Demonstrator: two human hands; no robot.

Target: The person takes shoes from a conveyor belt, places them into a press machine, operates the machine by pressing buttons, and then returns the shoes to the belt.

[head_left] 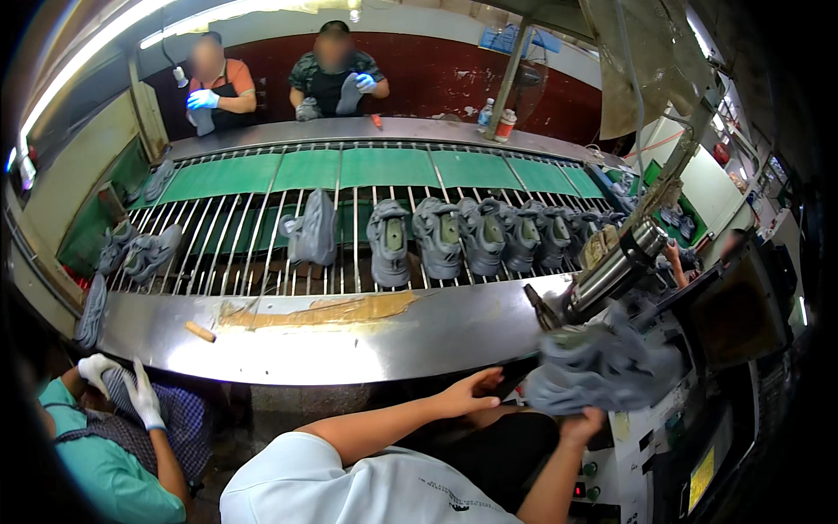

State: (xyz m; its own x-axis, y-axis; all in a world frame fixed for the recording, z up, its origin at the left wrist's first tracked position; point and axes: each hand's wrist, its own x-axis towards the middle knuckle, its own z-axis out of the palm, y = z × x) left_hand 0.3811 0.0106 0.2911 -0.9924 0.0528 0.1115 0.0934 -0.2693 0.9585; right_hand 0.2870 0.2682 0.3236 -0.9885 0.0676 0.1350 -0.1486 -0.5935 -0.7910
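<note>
Mid-frame, shoes (pixel 483 253) are already lined up; lower right, a blurred shoe (pixel 602 371) is gripped by the right hand (pixel 583 425); the left hand (pixel 471 393) is left unclosed, empty.

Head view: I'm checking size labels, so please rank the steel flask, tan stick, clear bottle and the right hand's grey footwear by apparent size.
1. Grey footwear in the right hand
2. Steel flask
3. Tan stick and clear bottle: too alike to rank; the bottle stands farther off.
</note>
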